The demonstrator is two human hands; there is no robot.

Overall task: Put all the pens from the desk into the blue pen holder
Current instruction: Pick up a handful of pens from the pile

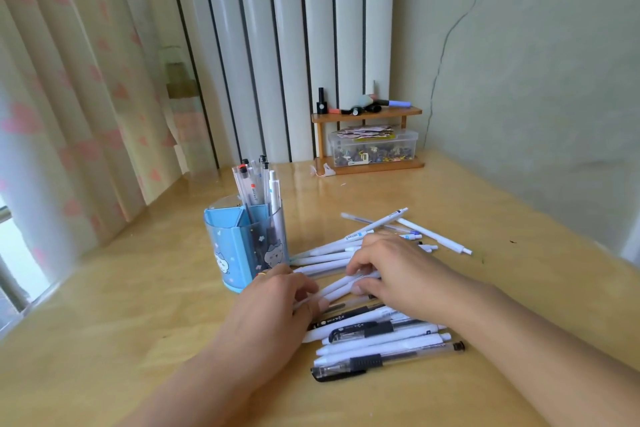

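Observation:
The blue pen holder (239,246) stands on the wooden desk (138,305), with several pens (258,184) upright in its clear compartment. To its right lies a loose pile of white, clear and black pens (374,340). My left hand (273,308) and my right hand (391,270) rest on the middle of the pile, both with fingers closed around a small bunch of white pens (341,286). More white pens (433,236) fan out beyond my right hand.
A small wooden shelf (367,114) at the back of the desk carries markers on top and a clear box of small items (374,149) below. Curtains hang at left, a radiator stands behind, a wall at right.

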